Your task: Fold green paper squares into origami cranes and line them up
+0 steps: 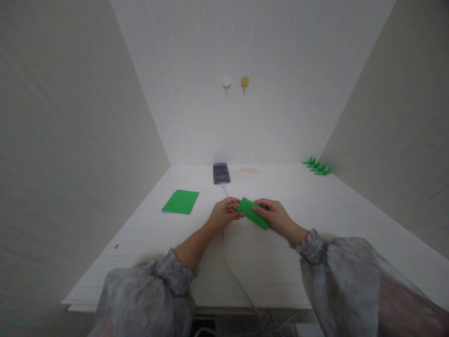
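Both my hands hold a folded strip of green paper above the middle of the table. My left hand pinches its left end between thumb and fingers. My right hand grips it along the upper right side, thumb on the face toward me and fingers behind. The strip slants down to the right. To the left of my left hand lies a stack of square green paper, flat on the table.
A dark, blurred device lies near the back wall, with a white cable running toward the front edge. Several folded green paper figures stand at the back right. A small red piece lies at left. Two hooks hang on the wall.
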Tool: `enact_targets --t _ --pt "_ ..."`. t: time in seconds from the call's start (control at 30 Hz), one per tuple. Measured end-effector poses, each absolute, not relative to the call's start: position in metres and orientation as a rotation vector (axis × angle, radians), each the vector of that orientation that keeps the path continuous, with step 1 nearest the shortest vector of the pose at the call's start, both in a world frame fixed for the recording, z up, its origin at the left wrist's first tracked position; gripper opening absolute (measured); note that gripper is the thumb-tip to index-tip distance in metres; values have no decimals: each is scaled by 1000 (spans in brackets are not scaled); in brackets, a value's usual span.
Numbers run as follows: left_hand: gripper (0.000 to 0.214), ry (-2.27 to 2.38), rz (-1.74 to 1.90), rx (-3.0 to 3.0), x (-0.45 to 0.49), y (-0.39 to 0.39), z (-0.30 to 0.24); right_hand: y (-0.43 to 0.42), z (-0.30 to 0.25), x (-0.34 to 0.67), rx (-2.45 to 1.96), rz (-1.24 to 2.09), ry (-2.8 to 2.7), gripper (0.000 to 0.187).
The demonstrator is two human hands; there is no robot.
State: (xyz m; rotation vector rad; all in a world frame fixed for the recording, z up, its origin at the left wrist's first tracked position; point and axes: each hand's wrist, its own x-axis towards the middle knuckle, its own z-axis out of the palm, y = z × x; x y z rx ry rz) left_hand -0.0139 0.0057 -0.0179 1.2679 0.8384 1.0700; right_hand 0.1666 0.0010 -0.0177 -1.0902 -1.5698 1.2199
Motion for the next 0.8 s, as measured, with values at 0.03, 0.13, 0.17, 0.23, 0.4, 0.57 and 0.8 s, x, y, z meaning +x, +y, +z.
enact_targets --t 0.03,0.13,0.17,0.23,0.4,0.57,0.8 --pt "40 836 1070 1267 -14 6 -18 1 -17 167 -1094 1212 -1576 32" --pt "40 822 1072 1261 -13 5 -17 1 -16 167 -1099 1184 -1593 32" --pt "40 818 1071 1257 -13 5 -17 1 -16 167 -1099 1179 -1593 32" --pt "40 816 1066 1251 -13 5 -17 1 -17 167 -1100 1180 -1584 31" --pt "40 810 1069 1251 -14 7 -19 1 -18 167 -1104 1193 -1568 32" --pt "41 801 1071 1263 -14 8 -21 2 -18 168 -1106 1162 -1600 31" --pt "40 824 1076 1272 -14 6 -19 2 -20 168 -1083 1184 -1593 31"
